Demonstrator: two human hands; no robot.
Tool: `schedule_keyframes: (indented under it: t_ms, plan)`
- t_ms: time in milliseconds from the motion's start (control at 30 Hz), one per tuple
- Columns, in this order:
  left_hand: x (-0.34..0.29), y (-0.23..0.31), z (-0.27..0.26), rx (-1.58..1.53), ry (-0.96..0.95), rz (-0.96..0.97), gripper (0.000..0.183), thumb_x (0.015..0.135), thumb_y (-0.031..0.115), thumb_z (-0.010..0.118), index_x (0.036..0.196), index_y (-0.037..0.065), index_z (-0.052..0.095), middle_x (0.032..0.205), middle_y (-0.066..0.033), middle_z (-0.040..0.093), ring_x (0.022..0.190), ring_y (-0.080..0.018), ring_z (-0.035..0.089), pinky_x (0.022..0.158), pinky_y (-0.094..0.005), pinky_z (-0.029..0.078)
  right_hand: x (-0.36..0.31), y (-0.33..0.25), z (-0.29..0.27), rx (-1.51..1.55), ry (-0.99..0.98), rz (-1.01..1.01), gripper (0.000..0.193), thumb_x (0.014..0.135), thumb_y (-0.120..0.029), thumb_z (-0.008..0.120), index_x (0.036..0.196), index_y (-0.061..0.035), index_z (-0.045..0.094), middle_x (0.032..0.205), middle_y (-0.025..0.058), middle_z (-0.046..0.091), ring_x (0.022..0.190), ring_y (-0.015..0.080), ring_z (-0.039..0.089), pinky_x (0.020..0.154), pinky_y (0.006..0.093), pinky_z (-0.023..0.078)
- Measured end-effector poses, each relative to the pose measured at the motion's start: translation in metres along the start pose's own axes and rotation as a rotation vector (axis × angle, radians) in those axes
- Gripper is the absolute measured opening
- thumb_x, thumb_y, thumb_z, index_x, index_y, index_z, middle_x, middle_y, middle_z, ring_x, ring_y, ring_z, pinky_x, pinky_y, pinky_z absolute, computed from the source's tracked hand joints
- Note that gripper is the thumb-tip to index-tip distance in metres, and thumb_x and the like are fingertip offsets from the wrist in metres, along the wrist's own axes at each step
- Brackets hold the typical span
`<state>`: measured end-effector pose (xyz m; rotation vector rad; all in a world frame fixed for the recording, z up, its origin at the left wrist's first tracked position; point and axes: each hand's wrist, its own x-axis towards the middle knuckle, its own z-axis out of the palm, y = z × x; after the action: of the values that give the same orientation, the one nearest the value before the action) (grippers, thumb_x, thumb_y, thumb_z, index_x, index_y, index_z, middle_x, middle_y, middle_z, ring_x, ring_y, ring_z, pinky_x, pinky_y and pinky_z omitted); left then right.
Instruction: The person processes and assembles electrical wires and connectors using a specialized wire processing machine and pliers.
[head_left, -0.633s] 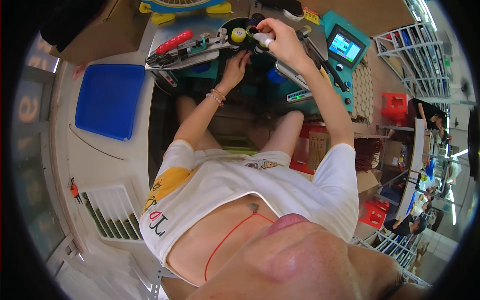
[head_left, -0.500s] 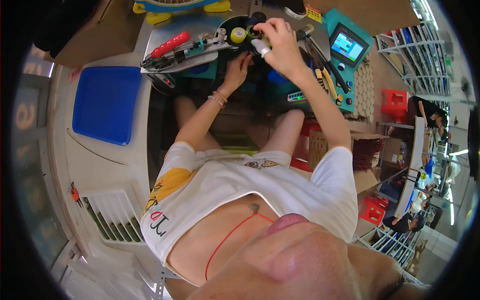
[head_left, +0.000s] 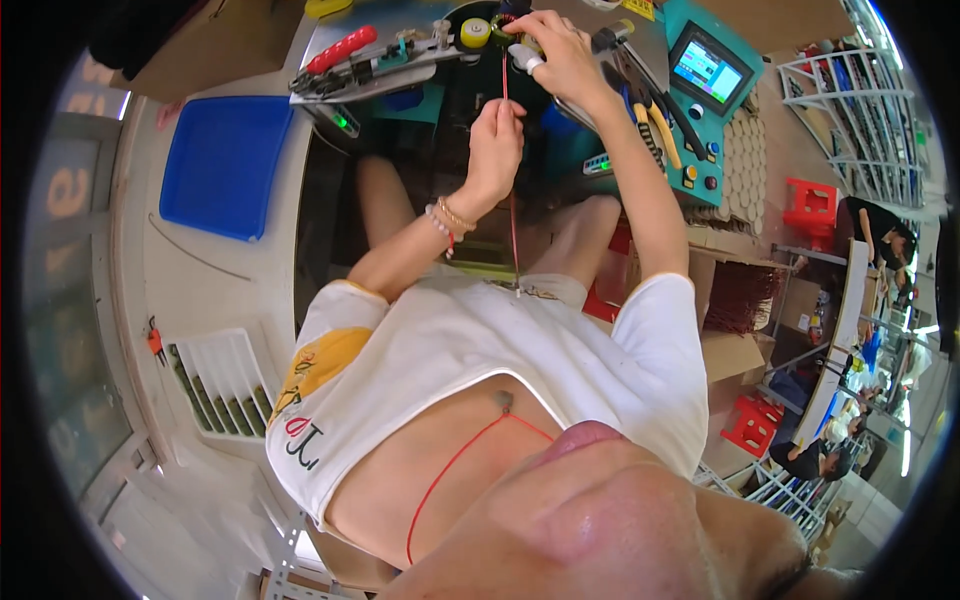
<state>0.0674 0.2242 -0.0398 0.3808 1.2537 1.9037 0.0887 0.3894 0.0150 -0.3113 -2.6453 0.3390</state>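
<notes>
Tube lights (head_left: 907, 452) glare at right, shadow darkens the upper middle, and edges curve.

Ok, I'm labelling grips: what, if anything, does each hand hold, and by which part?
The left hand grips a reddish wire partway along its length. The right hand has fingers at a greenish ring; whether they grip it cannot be told.
</notes>
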Motion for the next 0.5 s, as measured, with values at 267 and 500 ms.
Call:
schedule_keyframes:
  t_ms: [267,500]
  plan:
    - [-0.008,0.036,-0.009,0.055,-0.138,-0.147,0.023,0.104,0.019,0.036,0.097,0.002,0.051,0.070,-0.0041,0.054,0.053,-0.0137,0.049,0.047,-0.0273,0.041,-0.027,-0.028,0.001,-0.383,0.128,-0.710,0.027,0.076,-0.019,0.062,0.103,-0.0161,0.063,0.085,-0.0011,0.054,0.087,0.0173,0.057,0.093,0.0405,0.039]
    - [-0.002,0.080,-0.084,1.060,-0.172,0.751,0.026,0.088,-0.007,0.052,0.112,0.002,0.055,0.096,-0.0160,0.065,0.088,-0.0314,0.066,0.076,-0.0383,0.054,-0.013,-0.031,-0.007,-0.505,-0.033,-0.816,0.012,0.080,-0.017,0.060,0.091,-0.0149,0.060,0.079,-0.0008,0.051,0.082,0.0163,0.055,0.090,0.0352,0.041]
